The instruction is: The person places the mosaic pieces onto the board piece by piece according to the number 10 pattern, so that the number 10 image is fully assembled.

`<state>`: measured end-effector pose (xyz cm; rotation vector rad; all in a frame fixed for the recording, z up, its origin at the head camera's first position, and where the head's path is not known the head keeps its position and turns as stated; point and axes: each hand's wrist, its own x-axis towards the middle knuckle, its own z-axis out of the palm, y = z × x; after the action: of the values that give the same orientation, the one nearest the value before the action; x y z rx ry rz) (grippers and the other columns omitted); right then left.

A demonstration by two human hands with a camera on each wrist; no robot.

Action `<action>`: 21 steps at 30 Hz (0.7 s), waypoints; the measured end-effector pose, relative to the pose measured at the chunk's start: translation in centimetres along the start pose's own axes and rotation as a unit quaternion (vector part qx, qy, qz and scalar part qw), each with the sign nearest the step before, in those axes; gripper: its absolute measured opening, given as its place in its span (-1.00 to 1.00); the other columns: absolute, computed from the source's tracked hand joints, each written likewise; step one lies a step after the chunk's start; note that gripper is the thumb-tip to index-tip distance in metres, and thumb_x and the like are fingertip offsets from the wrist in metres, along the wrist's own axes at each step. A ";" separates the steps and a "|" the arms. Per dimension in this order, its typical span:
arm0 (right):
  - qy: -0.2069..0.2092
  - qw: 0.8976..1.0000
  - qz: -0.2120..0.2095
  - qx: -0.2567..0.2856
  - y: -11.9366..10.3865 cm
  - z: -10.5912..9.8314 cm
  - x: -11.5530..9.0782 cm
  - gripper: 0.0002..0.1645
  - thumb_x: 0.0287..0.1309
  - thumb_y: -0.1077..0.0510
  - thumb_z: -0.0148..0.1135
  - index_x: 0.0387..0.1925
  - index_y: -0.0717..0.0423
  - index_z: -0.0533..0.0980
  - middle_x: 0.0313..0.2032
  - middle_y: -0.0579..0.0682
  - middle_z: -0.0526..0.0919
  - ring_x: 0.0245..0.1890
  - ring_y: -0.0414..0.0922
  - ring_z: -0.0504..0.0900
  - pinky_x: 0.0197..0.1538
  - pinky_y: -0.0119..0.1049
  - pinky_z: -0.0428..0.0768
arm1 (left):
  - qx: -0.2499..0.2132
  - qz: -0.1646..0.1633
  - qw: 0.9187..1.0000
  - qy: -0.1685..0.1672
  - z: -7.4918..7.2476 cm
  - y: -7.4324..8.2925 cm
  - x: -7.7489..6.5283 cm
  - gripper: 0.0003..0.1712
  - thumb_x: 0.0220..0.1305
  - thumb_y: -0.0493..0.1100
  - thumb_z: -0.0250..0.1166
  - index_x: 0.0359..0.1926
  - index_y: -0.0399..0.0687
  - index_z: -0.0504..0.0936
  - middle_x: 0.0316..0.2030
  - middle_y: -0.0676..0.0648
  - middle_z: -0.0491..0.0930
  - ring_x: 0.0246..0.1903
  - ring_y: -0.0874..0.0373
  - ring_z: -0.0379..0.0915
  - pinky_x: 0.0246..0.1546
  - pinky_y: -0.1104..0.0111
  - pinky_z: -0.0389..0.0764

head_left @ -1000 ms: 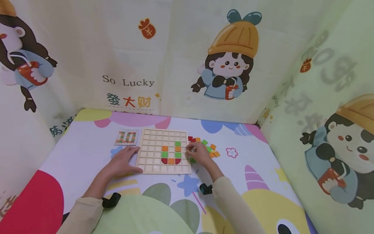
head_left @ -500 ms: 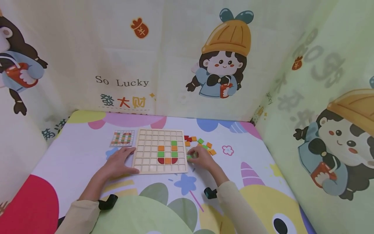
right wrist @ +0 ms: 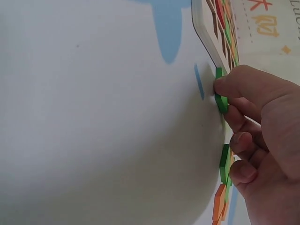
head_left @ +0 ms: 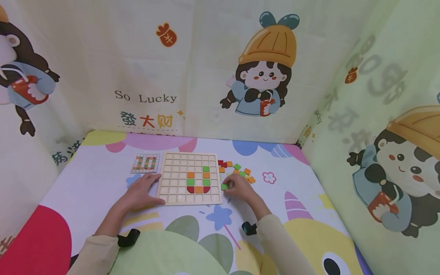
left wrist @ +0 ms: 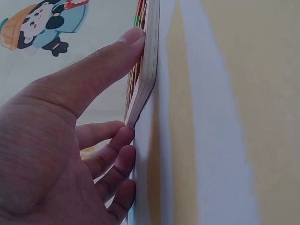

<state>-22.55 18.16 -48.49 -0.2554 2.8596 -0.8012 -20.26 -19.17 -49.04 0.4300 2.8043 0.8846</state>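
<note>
My right hand [head_left: 240, 187] is beside the right edge of a wooden grid board [head_left: 175, 164]. Its thumb and forefinger pinch a green square tile [right wrist: 220, 104], which stands just off the board's edge. My left hand [head_left: 141, 191] rests against the board's left side. The left thumb [left wrist: 105, 65] lies along the front left corner, while the other fingertips touch the side edge. On the board, green and orange squares make up two columns, joined at the bottom by an orange square [head_left: 198, 189] between two dark red rounded corner pieces [head_left: 190, 189].
Loose red, orange and green tiles [head_left: 237, 167] lie in a scattered group beyond my right hand. A printed pattern card [head_left: 146, 163] lies left of the board. The patterned tablecloth [head_left: 275, 198] runs back to a printed curtain [head_left: 203, 76].
My right hand has come off the board's right edge and moved down and slightly right, to a green tile it now pinches. My left hand stays at the board.
</note>
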 end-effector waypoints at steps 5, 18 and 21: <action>0.005 1.000 0.006 -0.020 0.0 0.0 0.1 -0.74 -0.02 0.09 0.43 -0.22 -0.03 0.64 -0.24 -0.13 0.56 -0.20 -0.15 0.45 -0.07 -0.27 0.53 | 0.002 0.001 1.000 0.001 0.1 -0.1 0.1 0.21 -0.16 0.28 0.51 0.43 -0.12 0.20 0.34 -0.32 0.21 0.25 -0.34 0.17 0.15 -0.26 0.28; 0.027 1.000 0.010 0.009 -0.8 -0.4 1.3 -0.74 0.00 0.07 0.42 -0.21 -0.04 0.63 -0.26 -0.12 0.56 -0.22 -0.15 0.47 -0.16 -0.35 0.56 | 0.008 0.008 1.000 0.006 0.0 -0.4 0.2 0.21 -0.17 0.31 0.50 0.43 -0.13 0.21 0.33 -0.31 0.22 0.25 -0.33 0.19 0.14 -0.25 0.28; 0.027 0.999 0.010 0.019 -1.2 -0.1 1.8 -0.75 -0.01 0.05 0.43 -0.23 -0.05 0.62 -0.27 -0.12 0.56 -0.23 -0.14 0.47 -0.20 -0.36 0.56 | 0.002 0.005 1.000 0.004 0.1 -0.3 0.3 0.21 -0.17 0.32 0.50 0.43 -0.12 0.21 0.33 -0.31 0.22 0.25 -0.32 0.19 0.14 -0.25 0.29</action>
<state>-24.15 16.86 -47.94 -0.2035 2.8886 -0.8702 -20.53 -19.24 -49.34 0.4439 2.8142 0.8843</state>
